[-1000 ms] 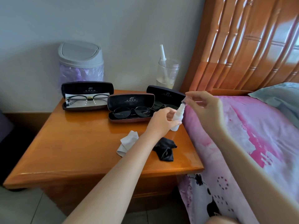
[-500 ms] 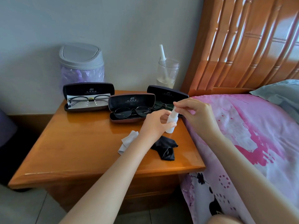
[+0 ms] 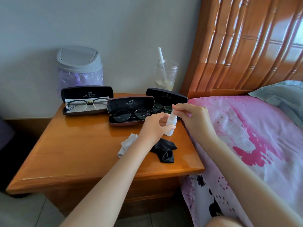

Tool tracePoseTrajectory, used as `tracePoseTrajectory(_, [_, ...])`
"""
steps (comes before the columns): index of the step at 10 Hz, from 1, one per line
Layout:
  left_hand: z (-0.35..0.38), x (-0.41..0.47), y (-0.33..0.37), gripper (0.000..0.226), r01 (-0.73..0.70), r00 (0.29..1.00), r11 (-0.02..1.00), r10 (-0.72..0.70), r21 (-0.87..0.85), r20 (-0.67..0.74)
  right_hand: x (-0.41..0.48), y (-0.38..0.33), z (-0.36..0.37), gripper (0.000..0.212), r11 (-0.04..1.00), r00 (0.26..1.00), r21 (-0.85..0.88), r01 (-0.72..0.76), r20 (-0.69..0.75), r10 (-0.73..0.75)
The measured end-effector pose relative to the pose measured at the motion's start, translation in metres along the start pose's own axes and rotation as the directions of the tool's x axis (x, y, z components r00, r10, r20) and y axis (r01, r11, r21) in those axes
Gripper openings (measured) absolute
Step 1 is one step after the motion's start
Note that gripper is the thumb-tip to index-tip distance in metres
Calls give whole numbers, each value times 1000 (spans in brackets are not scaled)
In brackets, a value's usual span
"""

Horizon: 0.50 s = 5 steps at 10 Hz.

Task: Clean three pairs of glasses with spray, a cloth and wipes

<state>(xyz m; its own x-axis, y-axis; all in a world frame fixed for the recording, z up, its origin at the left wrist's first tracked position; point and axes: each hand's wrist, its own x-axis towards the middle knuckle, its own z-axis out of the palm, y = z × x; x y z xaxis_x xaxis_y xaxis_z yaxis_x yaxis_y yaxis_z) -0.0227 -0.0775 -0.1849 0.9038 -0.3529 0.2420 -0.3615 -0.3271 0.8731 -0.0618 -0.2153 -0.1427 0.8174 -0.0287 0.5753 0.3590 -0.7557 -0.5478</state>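
Head view: your left hand [image 3: 154, 126] holds the white spray bottle [image 3: 171, 124]; your right hand [image 3: 193, 119] pinches its top.

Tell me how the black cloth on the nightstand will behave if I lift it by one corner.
The black cloth lies crumpled in soft folds, so it will probably hang limp and unfold. It looks thin, so likely very light. Its slight sheen suggests it may slide easily on the glossy nightstand.
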Motion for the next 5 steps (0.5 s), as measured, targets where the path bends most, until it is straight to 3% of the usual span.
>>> tracePoseTrajectory(2, [1, -2, 3, 36, 30, 1000, 1000, -30, 1, 8, -4, -2, -2, 18, 999, 999, 14, 36, 11, -36])
tracePoseTrajectory(4, [0, -3, 2, 49, 87, 996, 995, -88, 42, 31, -5, -5, -2, 29, 993, 996, 82, -81, 43, 77])
tracePoseTrajectory(5, [-14, -8, 3, 53, 109, 994, 993, -109, -50, -11, -7, -2, -10, 36, 980, 987, 138, -145, -48, 153])
